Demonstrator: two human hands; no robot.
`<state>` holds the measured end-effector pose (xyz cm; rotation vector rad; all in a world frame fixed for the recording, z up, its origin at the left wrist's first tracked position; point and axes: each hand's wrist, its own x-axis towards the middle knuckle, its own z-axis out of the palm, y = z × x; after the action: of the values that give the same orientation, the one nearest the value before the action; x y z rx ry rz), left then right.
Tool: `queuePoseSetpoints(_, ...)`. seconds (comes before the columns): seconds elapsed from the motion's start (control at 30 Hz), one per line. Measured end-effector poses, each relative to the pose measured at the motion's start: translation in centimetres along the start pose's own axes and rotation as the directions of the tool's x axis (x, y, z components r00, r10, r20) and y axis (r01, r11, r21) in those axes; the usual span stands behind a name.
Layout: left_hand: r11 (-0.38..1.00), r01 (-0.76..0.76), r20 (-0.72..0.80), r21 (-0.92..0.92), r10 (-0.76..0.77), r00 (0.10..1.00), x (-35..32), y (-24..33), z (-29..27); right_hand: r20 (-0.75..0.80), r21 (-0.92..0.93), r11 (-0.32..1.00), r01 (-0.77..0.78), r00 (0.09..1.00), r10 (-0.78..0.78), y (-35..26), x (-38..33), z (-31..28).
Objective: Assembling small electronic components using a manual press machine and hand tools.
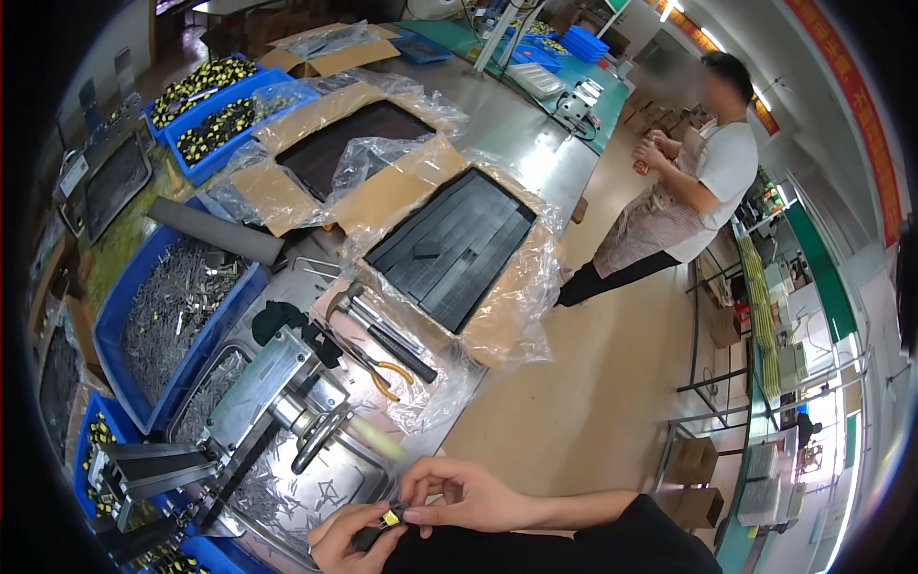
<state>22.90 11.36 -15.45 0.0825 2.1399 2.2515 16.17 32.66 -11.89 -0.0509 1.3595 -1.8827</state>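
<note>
Low in the picture, my left hand point(346, 538) and my right hand point(464, 495) meet at a small yellow-and-black component with metal pins point(389, 518). The left fingers pinch it from one side, while the right thumb and fingertips close on its other side. Just beyond my hands stands a bench-top hand machine with a black handwheel point(320, 435) and a pale handle point(378, 439). Beneath it lies a metal tray point(368, 475) strewn with loose thin metal pins. The component's underside is hidden by my fingers.
A hammer point(387, 335) and orange-handled pliers point(378, 375) lie beyond the machine. Left is a blue bin point(124, 330) of metal pins; farther off are blue bins point(186, 169) of yellow-and-black parts. An open carton point(521, 306) holds black strips. A person point(708, 182) stands across the aisle.
</note>
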Motion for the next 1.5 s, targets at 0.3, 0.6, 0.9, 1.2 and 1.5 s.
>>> queuePoseSetpoints(0.3,0.977,0.031,-0.166,0.210,0.005,0.986,-0.3,0.6,-0.3,-0.010,0.079,0.982,0.170,0.985,-0.170,2.3,1.1,1.2)
queuePoseSetpoints(0.6,0.947,-0.002,-0.030,0.321,0.012,0.999,0.1,1.2,-1.2,0.032,0.062,0.984,0.168,0.985,-0.171,2.4,1.3,0.4)
queuePoseSetpoints(0.9,0.908,0.125,-0.030,0.401,-0.124,0.992,-0.4,1.2,-1.6,-0.037,0.056,0.978,0.201,0.979,-0.199,3.0,0.9,1.1)
queuePoseSetpoints(1.2,0.967,-0.079,0.098,0.241,0.056,0.994,-0.4,0.4,-2.7,0.015,-0.050,0.973,0.225,0.974,-0.224,2.5,1.0,1.4)
queuePoseSetpoints(1.5,0.970,-0.086,0.059,0.229,0.075,0.995,-0.1,1.5,-1.8,0.070,-0.138,0.974,0.178,0.983,-0.169,1.2,1.1,1.1)
